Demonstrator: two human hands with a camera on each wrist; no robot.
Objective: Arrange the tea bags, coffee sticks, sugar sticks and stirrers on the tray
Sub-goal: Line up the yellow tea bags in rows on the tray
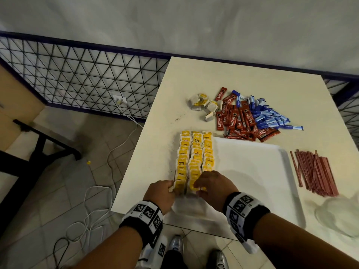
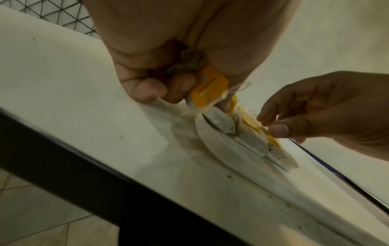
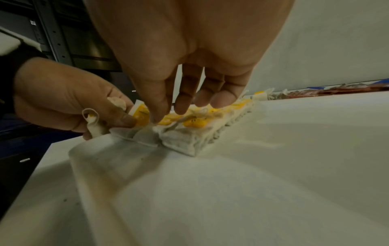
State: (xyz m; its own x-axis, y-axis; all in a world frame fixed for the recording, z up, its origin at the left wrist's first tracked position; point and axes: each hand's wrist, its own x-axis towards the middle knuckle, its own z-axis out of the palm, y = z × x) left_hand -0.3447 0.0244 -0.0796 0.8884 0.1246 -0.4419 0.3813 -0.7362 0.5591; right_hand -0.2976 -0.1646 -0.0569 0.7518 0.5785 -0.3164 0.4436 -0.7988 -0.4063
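White table (image 1: 242, 78): red coffee sticks (image 1: 238, 118) read "NESCAFE"; left hand (image 1: 161, 193) grips tea bags (image 1: 194, 158).

The white table (image 1: 194, 78) carries a tray (image 1: 252, 171), loose sachets (image 1: 250, 117) and stirrers (image 1: 314, 171).

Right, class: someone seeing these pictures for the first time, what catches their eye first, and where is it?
Most striking are the yellow-tagged tea bags in three neat rows along the left side of the white tray. At their near end the left hand pinches a tea bag while the right hand touches the rows. Beyond the tray lies a red and blue heap of sticks.
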